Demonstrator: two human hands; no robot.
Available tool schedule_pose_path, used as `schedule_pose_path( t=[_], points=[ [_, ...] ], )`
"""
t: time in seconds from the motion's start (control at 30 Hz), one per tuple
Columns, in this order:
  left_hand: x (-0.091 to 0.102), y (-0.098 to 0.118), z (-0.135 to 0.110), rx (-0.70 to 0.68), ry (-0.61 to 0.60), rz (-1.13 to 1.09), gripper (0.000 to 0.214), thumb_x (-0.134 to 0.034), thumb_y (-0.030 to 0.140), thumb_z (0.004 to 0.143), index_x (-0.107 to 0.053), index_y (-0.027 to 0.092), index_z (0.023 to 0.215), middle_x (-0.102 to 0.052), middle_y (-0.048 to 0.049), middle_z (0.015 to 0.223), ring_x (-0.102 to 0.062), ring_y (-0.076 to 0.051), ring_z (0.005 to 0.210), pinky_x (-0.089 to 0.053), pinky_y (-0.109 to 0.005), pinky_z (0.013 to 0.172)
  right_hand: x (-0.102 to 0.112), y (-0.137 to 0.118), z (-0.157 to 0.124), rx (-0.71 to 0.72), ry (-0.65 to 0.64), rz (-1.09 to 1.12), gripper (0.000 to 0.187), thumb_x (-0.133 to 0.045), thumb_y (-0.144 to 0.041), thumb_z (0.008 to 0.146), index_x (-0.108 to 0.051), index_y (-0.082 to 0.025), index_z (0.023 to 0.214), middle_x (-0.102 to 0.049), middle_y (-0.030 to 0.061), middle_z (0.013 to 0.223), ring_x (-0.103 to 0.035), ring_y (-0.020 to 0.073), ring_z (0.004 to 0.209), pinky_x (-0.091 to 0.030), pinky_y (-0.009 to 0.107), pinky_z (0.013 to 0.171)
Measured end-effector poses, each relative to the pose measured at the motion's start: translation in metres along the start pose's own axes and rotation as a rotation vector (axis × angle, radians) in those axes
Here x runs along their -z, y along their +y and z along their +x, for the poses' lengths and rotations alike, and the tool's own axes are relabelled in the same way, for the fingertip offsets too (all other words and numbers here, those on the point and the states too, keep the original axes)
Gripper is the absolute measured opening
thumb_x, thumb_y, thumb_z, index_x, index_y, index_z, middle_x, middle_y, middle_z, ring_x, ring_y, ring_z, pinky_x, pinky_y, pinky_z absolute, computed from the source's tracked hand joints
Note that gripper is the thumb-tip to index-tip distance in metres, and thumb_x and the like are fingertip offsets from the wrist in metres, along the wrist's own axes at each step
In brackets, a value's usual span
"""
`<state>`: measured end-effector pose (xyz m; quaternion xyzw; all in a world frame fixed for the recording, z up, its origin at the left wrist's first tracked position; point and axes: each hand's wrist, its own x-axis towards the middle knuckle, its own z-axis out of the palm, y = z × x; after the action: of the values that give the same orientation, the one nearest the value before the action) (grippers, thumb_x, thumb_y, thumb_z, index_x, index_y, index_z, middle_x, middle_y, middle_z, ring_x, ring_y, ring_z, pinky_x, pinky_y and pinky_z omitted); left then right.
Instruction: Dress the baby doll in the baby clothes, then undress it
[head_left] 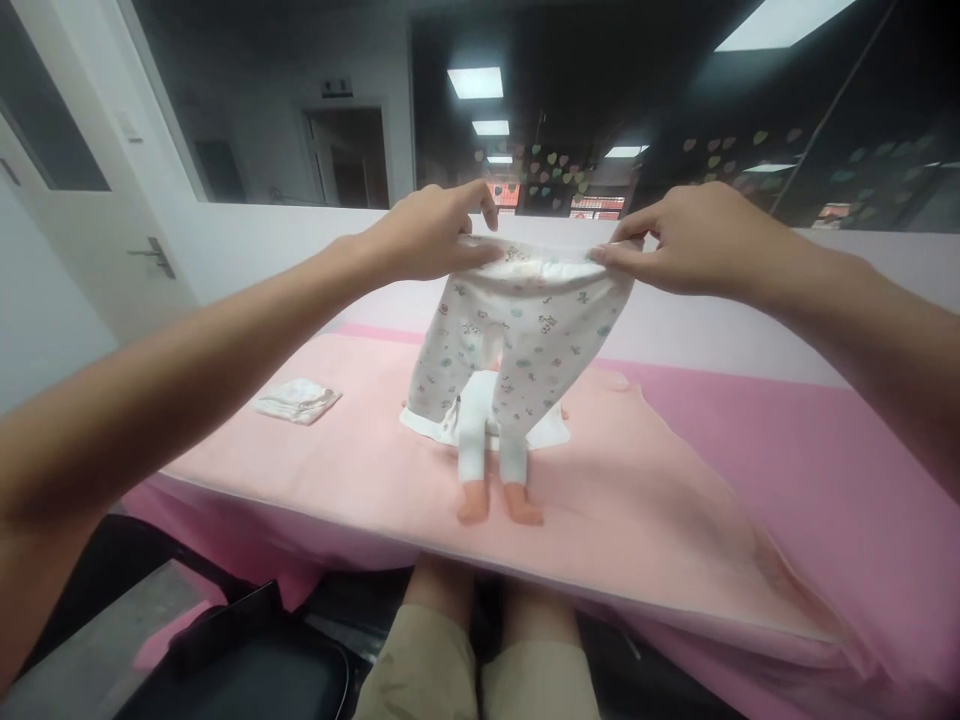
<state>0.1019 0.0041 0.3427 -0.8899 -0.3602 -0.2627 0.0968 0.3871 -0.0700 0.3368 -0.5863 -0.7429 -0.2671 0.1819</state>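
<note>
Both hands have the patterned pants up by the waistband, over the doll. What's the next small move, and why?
Probably lower the patterned pants and draw them toward you. The left hand and right hand pinch the waistband in mid-air. The leg ends hang over the middle of the doll, while its bare feet lie nearer to you.

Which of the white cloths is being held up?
The printed baby trousers, hung by the waistband from left hand and right hand; the folded cloth lies flat.
</note>
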Motion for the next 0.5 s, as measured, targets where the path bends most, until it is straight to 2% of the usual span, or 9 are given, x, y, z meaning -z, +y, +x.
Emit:
schedule_pose_path(
  t=[0.1,0.2,0.23,0.3,0.4,0.5],
  points=[
    [-0.004,0.000,0.008,-0.004,-0.035,0.017,0.048,-0.065,0.054,0.091,-0.072,0.018,0.122,-0.067,-0.0105,0.104,-0.063,-0.033,0.107,-0.046,-0.041,0.087,-0.003,-0.004,-0.003,0.044,0.025,0.046,0.074,-0.045,-0.068,0.101,-0.077,-0.001,0.103,-0.070,0.0149,0.107,-0.063,0.0296,0.110,-0.041,0.044,0.087],
    [-0.010,-0.003,0.013,-0.012,-0.076,0.043,0.045,-0.062,0.054,0.092,-0.078,0.015,0.107,-0.068,-0.0097,0.096,-0.063,-0.031,0.105,-0.045,-0.042,0.088,-0.015,0.001,-0.006,0.050,0.046,0.119,0.062,-0.051,-0.065,0.101,-0.076,-0.008,0.105,-0.062,0.0176,0.130,-0.054,0.0339,0.125,-0.043,0.048,0.097],
    [-0.013,-0.004,0.014,-0.010,-0.084,0.051,0.045,-0.062,0.054,0.091,-0.078,0.014,0.104,-0.067,-0.0094,0.095,-0.064,-0.031,0.103,-0.045,-0.042,0.088,-0.020,0.004,-0.007,0.039,0.046,0.152,0.059,-0.053,-0.065,0.101,-0.075,-0.011,0.105,-0.061,0.0167,0.130,-0.055,0.0340,0.124,-0.044,0.049,0.098],
    [-0.016,-0.003,0.014,0.005,-0.096,0.056,0.046,-0.064,0.055,0.089,-0.078,0.014,0.102,-0.068,-0.0090,0.093,-0.064,-0.029,0.100,-0.045,-0.040,0.086,-0.027,0.008,-0.011,0.011,0.033,0.227,0.052,-0.057,-0.063,0.099,-0.073,-0.015,0.108,-0.066,0.0137,0.118,-0.061,0.0323,0.111,-0.048,0.048,0.091],
    [-0.020,0.001,0.012,0.039,-0.132,0.028,0.044,-0.067,0.055,0.084,-0.078,0.017,0.104,-0.070,-0.0093,0.095,-0.064,-0.027,0.096,-0.044,-0.036,0.082,-0.028,0.007,-0.021,0.000,-0.005,0.366,0.047,-0.064,-0.057,0.095,-0.067,-0.020,0.125,-0.070,0.0086,0.099,-0.065,0.0278,0.089,-0.050,0.040,0.076],
    [-0.025,0.005,0.009,0.047,-0.156,-0.009,0.045,-0.069,0.054,0.081,-0.077,0.019,0.109,-0.071,-0.0095,0.096,-0.063,-0.027,0.094,-0.043,-0.034,0.078,-0.020,-0.002,-0.032,0.113,-0.070,0.538,0.049,-0.061,-0.045,0.097,-0.057,-0.026,0.142,-0.073,0.0063,0.103,-0.065,0.0245,0.082,-0.048,0.035,0.071]
  ],
)
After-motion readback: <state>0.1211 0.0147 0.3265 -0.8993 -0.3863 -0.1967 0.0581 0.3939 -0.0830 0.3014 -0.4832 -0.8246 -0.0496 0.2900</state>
